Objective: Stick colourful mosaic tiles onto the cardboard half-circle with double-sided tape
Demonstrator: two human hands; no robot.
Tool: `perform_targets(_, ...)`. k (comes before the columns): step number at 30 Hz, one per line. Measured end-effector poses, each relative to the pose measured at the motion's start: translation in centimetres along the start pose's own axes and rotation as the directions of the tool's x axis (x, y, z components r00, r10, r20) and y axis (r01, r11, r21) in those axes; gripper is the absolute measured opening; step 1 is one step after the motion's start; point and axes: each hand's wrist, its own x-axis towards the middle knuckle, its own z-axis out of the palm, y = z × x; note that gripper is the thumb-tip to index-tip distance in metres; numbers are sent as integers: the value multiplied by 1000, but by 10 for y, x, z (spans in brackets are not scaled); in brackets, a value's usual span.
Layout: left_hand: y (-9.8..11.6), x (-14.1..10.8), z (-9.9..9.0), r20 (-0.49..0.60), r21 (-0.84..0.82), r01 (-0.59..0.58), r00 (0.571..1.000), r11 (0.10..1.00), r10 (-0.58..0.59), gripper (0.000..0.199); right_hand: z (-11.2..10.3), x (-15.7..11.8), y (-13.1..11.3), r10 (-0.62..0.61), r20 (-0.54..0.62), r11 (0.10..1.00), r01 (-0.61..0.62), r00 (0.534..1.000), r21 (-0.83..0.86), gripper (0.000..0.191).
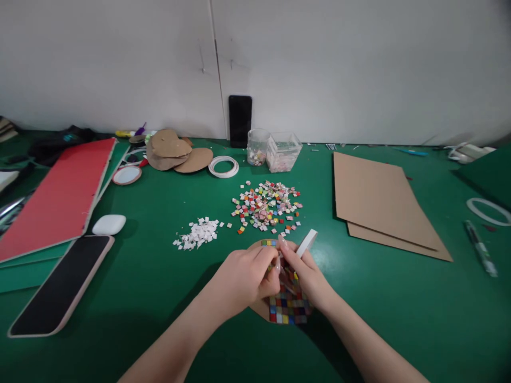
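A round piece of cardboard (259, 308), partly covered with rows of coloured mosaic tiles (285, 311), lies under both hands. My left hand (249, 274) is closed in a pinch above its middle; what the fingertips hold is hidden. Close beside it, my right hand (313, 279) is closed on a white strip of tape (306, 243), whose free end sticks up past the fingers. Both hands' fingertips meet over the tiles and cover part of them. Just beyond is a pile of loose mosaic tiles (265, 205), with small white paper squares (199, 234) to its left.
A tape roll (215, 173), a clear cup (257, 149) and a clear square container (284, 154) stand behind the tiles. Cardboard sheets (375, 197) lie right. At left are a phone (59, 287), a white case (109, 224) and a red board (59, 191).
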Motion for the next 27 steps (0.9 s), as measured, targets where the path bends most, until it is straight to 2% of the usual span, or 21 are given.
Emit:
perform_targets(5,-2,0,1,9,7,23,1000,1000,-24,11,2,-1,-2,-5,42,999,6,999,-41,41)
perform_targets(12,-1,-1,1,11,74,-19,1000,997,18,13,3,0,-2,-57,40,992,61,998,-112,35)
perform_targets(16,0,-1,-1,24,97,-19,1000,995,17,13,2,-1,-3,-33,62,997,37,998,-75,35)
perform_targets(22,-6,0,-11,49,54,179,982,982,-181,9,-4,0,-4,-11,159,994,-7,987,109,39)
perform_targets(27,-19,3,-17,-21,109,372,928,922,-372,11,-5,2,-9,-19,260,966,-49,965,254,37)
